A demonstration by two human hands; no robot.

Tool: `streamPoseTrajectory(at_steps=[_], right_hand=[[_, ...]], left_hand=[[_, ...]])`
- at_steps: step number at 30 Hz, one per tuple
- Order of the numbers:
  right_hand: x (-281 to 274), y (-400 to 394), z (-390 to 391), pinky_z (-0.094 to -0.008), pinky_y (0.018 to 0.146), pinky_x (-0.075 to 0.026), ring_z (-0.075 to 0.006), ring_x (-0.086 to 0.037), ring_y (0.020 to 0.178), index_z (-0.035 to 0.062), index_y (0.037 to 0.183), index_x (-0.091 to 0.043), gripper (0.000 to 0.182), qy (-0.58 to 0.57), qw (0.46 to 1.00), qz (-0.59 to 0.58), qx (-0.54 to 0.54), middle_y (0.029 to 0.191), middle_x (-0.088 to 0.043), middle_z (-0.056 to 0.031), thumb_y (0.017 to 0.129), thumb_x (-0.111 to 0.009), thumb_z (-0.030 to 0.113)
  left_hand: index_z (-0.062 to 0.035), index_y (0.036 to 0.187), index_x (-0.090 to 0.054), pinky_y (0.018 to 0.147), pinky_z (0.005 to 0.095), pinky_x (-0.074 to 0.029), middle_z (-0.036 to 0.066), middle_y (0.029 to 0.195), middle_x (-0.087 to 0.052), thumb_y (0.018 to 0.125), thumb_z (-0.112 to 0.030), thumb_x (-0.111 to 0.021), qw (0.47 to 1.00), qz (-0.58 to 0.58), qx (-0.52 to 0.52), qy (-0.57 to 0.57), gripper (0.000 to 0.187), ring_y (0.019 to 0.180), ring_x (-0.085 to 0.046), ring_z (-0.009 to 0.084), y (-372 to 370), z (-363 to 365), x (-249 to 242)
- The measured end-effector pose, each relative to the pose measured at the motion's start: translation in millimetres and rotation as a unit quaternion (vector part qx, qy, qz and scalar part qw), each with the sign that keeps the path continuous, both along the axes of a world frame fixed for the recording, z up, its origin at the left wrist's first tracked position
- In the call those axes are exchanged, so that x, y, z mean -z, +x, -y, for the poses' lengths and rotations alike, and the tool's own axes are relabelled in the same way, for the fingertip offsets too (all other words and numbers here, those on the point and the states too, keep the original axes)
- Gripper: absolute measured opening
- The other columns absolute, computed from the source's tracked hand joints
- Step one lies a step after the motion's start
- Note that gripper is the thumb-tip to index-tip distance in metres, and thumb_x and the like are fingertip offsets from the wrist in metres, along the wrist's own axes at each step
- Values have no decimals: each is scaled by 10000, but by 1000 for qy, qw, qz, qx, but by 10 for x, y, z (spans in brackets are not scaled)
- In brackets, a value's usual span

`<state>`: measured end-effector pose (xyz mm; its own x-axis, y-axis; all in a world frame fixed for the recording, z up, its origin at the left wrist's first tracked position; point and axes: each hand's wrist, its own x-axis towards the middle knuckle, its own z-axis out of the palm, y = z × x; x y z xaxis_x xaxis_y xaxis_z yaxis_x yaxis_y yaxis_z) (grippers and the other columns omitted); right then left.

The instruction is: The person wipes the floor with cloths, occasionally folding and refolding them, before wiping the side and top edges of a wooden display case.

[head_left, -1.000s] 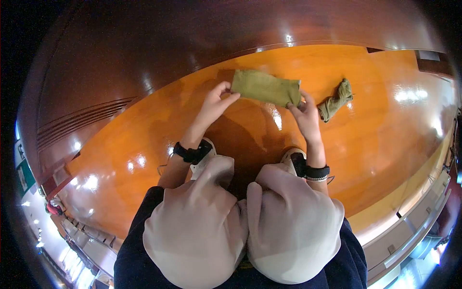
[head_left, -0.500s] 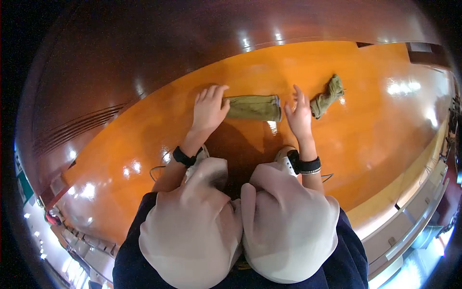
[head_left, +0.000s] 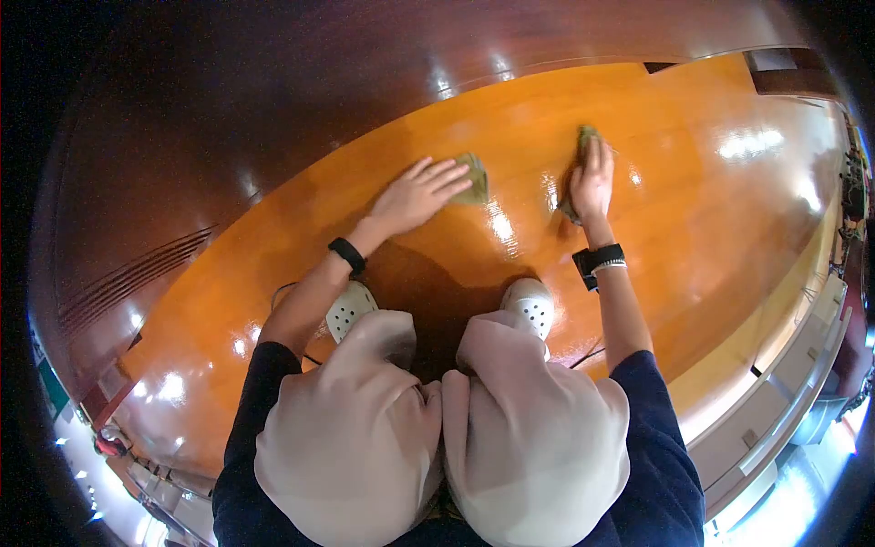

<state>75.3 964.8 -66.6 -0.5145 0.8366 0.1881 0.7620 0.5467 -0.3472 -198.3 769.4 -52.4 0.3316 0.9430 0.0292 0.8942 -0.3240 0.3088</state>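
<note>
My left hand lies with its fingers stretched out and a little apart over a folded olive-green cloth on the floor. Only the cloth's right end shows beyond the fingertips. To the right, my right hand is closed over a second, narrow bunched olive-green cloth. One end of that bundle sticks out past the fingers, another part shows beside the palm. The hand hides the rest, and its fingers are slightly blurred.
Both cloths rest on a shiny orange wooden floor. A dark brown wooden surface curves along the far side. My white shoes stand close to my knees. Pale benches or cabinets line the right edge.
Both hands have come down onto the cloths; before, the right hand was between them. The right hand has moved right and the bunched cloth's angle has changed. The view has shifted slightly.
</note>
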Motion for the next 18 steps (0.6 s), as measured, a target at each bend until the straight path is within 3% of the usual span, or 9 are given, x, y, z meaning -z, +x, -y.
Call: streamPoseTrajectory(at_steps=[1,3,5,6,8,10,14,18], right_hand=[[-62,-76,84,-433,1066,-265,-392,-326,1249,9,1306,-362,608,-6,997,-13,-75,1341,-355,-229,719,-522,20],[-301,-270,367,-434,1070,-265,-367,-322,1263,31,1296,-395,595,-57,976,-1,-212,1331,-381,-208,717,-531,23],[-243,-402,597,-409,1055,-306,-315,-379,1244,39,1268,-439,536,-37,919,26,-392,1308,-436,-146,750,-565,99],[-360,-478,768,-392,1046,-330,-299,-415,1221,42,1234,-475,476,-77,903,18,-422,1312,-438,-144,768,-543,112],[-246,-658,958,-353,1045,-341,-277,-406,1232,57,1259,-461,502,-16,867,-19,-497,1305,-451,-126,764,-538,88],[-216,-871,952,-351,1055,-332,-260,-419,1228,69,1248,-472,454,-12,842,-24,-540,1302,-460,-117,794,-486,79],[-132,-1206,573,-355,1041,-348,-272,-434,1213,61,1232,-481,444,8,836,-77,-544,1298,-461,-125,789,-501,85],[-3,-1354,-281,-382,972,-395,-299,-460,1162,52,1162,-521,394,46,921,-69,-380,1241,-493,-153,771,-533,101]], left_hand=[[-164,1332,-390,1085,434,-245,34,1419,-332,854,-94,-465,1000,-1,0,0,489,1311,-306,230,-116,-57,-11],[-140,1321,-397,1055,432,-287,62,1413,-338,839,-31,-414,987,-119,-104,21,495,1282,-346,257,-360,-142,-52],[-119,1305,-408,974,412,-391,94,1329,-441,855,4,-417,975,-37,-220,-5,467,1176,-466,280,-594,-205,-56],[-119,1305,-408,974,412,-391,94,1329,-441,855,4,-417,976,-38,-216,-3,467,1176,-466,280,-666,-205,-46],[-75,1242,-455,897,423,-419,154,1229,-514,864,-21,-406,917,-38,-378,-118,385,1079,-519,322,-765,-260,12],[-66,1222,-471,881,424,-424,182,1184,-532,870,-38,-405,921,-57,-377,-82,358,1058,-525,333,-750,-255,93],[-31,1187,-487,833,428,-452,232,1119,-551,871,-52,-414,920,-42,-383,-76,325,995,-551,355,-640,-224,-33],[-38,1215,-471,785,451,-459,213,1027,-598,923,-122,-397,910,-70,-384,-136,313,923,-571,375,-674,-224,-4]])
